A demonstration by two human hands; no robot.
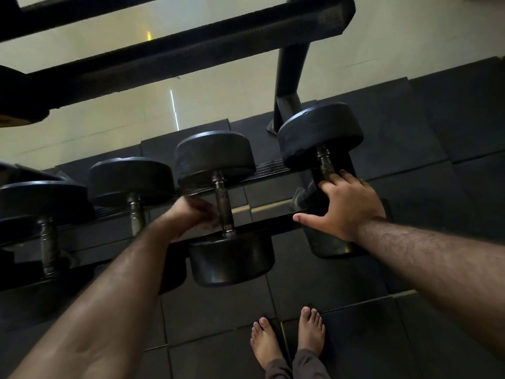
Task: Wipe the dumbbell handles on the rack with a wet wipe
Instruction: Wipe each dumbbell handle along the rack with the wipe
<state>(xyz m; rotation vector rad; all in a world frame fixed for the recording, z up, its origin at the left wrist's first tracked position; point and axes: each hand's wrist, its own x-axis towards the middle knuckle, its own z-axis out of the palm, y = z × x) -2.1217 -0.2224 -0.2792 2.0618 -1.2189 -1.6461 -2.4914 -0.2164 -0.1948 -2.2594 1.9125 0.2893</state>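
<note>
Dark rubber floor tiles lie under your bare feet, meeting a pale glossy floor farther back behind the black metal dumbbell rack. On the rack's lowest rails sits a row of black round-headed dumbbells with steel handles, each with its long axis running from you toward the pale floor, one head near you and one head away. Your left hand is blurred; its fingers look curled against the left side of the steel handle of the middle black dumbbell, though you cannot tell whether they hold a wipe, since none shows clearly. Your right hand lies spread over the handle of the rightmost black dumbbell, fingers fairly straight and pointing up toward its far head, thumb stretched out left and touching the front rail. That dumbbell tilts a little, its far head leaning right of the near one. Two more black dumbbells rest to the left of your left forearm, their handles parallel to the others, untouched by either hand.
</note>
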